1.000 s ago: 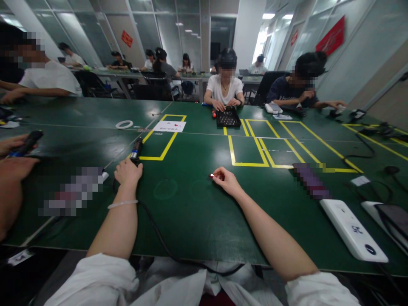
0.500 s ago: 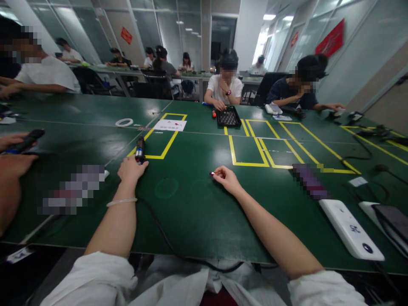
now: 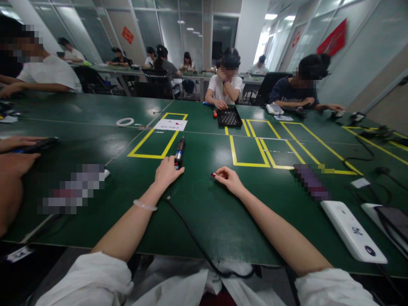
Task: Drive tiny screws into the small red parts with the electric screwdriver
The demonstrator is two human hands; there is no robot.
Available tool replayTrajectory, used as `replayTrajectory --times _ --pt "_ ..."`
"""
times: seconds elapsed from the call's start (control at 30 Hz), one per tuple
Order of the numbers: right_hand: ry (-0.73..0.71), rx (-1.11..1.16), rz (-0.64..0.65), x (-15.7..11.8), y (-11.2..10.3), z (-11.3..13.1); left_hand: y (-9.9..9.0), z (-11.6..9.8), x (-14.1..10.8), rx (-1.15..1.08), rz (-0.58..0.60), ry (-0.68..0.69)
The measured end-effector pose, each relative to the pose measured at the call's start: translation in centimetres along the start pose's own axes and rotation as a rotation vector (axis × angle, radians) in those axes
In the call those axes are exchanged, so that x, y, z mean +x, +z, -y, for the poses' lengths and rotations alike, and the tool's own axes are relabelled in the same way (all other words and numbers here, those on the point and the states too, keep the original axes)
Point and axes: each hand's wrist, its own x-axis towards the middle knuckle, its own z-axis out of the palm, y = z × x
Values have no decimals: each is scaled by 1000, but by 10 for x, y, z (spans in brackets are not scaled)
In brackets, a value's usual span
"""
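Note:
My left hand [image 3: 168,172] is wrapped around the rear of a corded electric screwdriver [image 3: 180,148], black with a blue and silver band. Its slim tip points away from me over the green table. A black cord [image 3: 185,223] runs from beneath my left hand to the table's near edge. My right hand [image 3: 230,179] pinches a small red piece [image 3: 213,174] with a pale spot between thumb and fingertips; its exact kind is too small to tell. The two hands are apart, with bare tabletop between them.
Beyond my left hand lies a white paper sheet [image 3: 171,124] with small red bits, near a white ring [image 3: 125,122]. Yellow tape [image 3: 250,164] marks the table. A white power bank [image 3: 353,231] lies at right. A co-worker opposite reaches into a black tray [image 3: 238,123]; another person's hands are at left.
My left hand has moved right with the electric screwdriver, shifting its cord too, and is closer to my right hand. The right hand keeps its pinch on the red piece, almost unmoved.

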Motion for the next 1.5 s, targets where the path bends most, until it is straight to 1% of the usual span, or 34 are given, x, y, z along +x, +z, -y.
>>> replayTrajectory --times 0.1,0.23,0.33,0.4,0.5,0.67,0.83,0.97,1.27,1.5 --pt "-3 13 0 0 0 0 5 -28 -12 -36 9 115" --pt "-37 31 11 -2 0 0 10 -61 -27 -68 15 232" --pt "-54 15 9 -3 0 -1 11 -79 -36 -81 27 286" --pt "-57 -7 17 -3 1 -1 12 -86 -40 -85 38 306" --pt "-65 -50 27 -4 1 0 13 -90 -44 -100 47 342" --pt "-92 -148 40 -5 3 5 13 -90 -46 -136 63 409" --pt "-169 -275 46 -5 4 7 10 -92 -48 -159 102 460" --pt "-221 -370 35 -6 3 8 9 -94 -49 -148 101 482" --pt "-286 -367 52 -8 4 7 11 -93 -51 -98 99 475" --pt "-273 -353 47 -7 3 9 12 -101 -53 -56 53 447"
